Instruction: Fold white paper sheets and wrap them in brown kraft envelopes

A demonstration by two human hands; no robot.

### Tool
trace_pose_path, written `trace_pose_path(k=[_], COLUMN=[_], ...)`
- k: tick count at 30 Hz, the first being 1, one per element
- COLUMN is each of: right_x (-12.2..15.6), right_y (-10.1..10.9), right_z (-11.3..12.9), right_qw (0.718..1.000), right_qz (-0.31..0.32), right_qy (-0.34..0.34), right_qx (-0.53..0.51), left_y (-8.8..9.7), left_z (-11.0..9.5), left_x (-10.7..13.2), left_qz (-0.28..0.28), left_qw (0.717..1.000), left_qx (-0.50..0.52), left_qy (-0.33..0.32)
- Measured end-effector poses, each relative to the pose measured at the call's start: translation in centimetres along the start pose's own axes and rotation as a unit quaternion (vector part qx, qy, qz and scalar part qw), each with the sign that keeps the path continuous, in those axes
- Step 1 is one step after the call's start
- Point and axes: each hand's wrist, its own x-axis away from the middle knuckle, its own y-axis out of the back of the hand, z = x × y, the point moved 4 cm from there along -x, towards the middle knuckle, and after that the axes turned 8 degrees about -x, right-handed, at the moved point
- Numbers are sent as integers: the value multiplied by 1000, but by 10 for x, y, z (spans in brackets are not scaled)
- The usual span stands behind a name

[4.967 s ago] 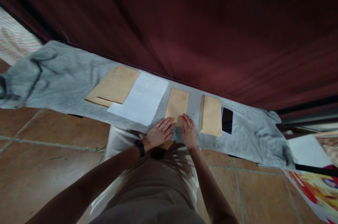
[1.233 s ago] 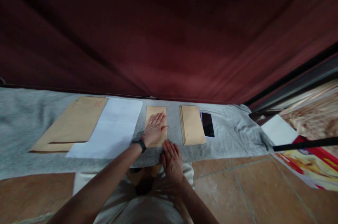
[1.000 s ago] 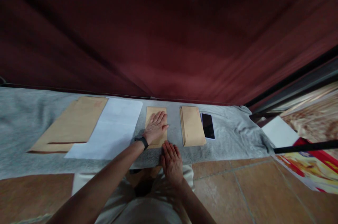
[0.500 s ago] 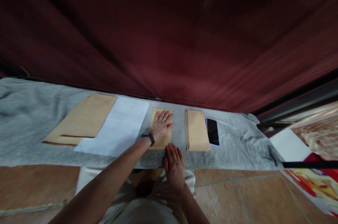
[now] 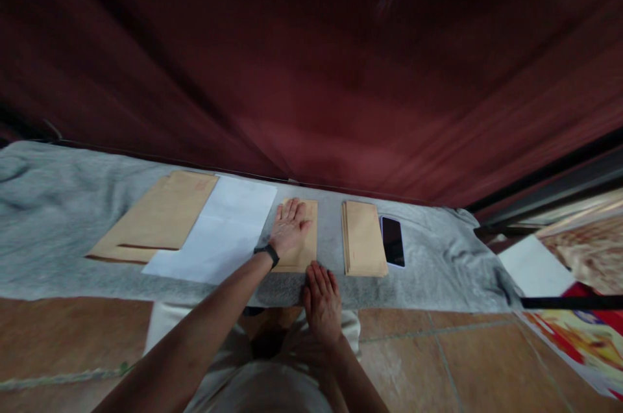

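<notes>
My left hand (image 5: 289,228), with a black band on its wrist, lies flat and open on a narrow brown envelope (image 5: 308,245) that rests on a grey cloth (image 5: 48,205). The fingers point away from me, toward the envelope's far end. My right hand (image 5: 322,301) lies flat and open on the cloth's near edge, its fingertips just below the envelope's near end. A stack of similar brown envelopes (image 5: 363,247) sits to the right of it. A white sheet (image 5: 217,231) and large brown envelopes (image 5: 156,218) lie to the left.
A black phone (image 5: 392,241) lies beside the envelope stack. A dark red curtain (image 5: 311,62) hangs behind the cloth. Brown floor tiles (image 5: 462,367) are in front. White paper (image 5: 535,265), a dark bar (image 5: 569,302) and a colourful printed sheet (image 5: 584,341) lie at the right.
My left hand has slid along the narrow envelope from its near end toward its far end. My right hand has drawn back from the envelope to the cloth's near edge.
</notes>
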Motion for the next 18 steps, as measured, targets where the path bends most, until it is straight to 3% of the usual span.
trace_pose_path(k=[11,18], right_x=[0,0], right_y=[-1,-1], right_z=[0,2], right_qw=[1000,1000], right_qz=[-1,-3], right_qy=[-5,-15], right_qx=[0,-3], left_y=[-2,3], left_z=[11,13], left_x=[16,33], left_qz=[-13,18], left_qw=[999,999], left_qx=[-9,-22], left_qy=[48,19])
